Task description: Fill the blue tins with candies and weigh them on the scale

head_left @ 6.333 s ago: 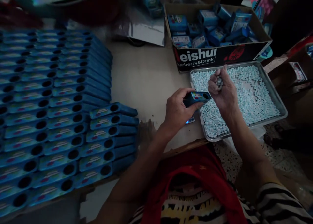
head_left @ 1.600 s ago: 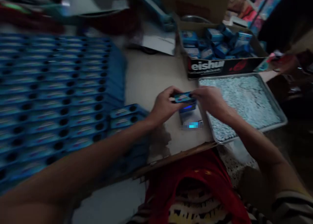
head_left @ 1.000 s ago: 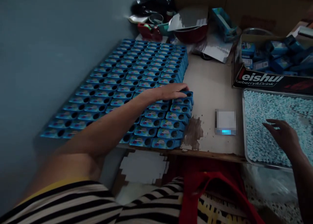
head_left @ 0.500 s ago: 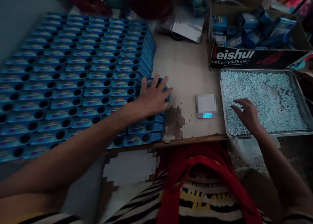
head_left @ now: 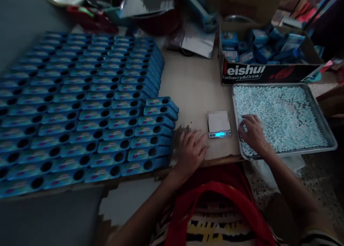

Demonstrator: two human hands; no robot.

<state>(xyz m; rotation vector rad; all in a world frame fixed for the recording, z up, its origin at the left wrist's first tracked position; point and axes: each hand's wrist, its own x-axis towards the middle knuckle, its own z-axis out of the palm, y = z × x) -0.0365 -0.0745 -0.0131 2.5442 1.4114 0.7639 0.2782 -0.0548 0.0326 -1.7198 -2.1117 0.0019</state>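
At the right of the frame, the right hand [head_left: 251, 131] is curled over the left end of a metal tray [head_left: 301, 152], its fingers bent down towards the pale blue pellets [head_left: 285, 126] spread there. Whether it grasps any is hidden from this angle, so I cannot tell. The left hand [head_left: 192, 147], blurred at lower centre, looks released: loosely bent fingers above the worn front edge of the table [head_left: 185, 81], with nothing visible in them.

Between the 2 hands and slightly above them sits a small scale [head_left: 219, 123], its display lit. Blue boxes [head_left: 120, 112] stand packed in rows across the left of the frame, round holes showing in their tops; the last column at right is a short one.

For handling the pellets well, I would scoop low with cupped fingers, keep the wrist off the tray's rim, and close the palm before lifting so that none scatter. The left forearm is best kept clear of the short column, whose boxes could probably be nudged askew.
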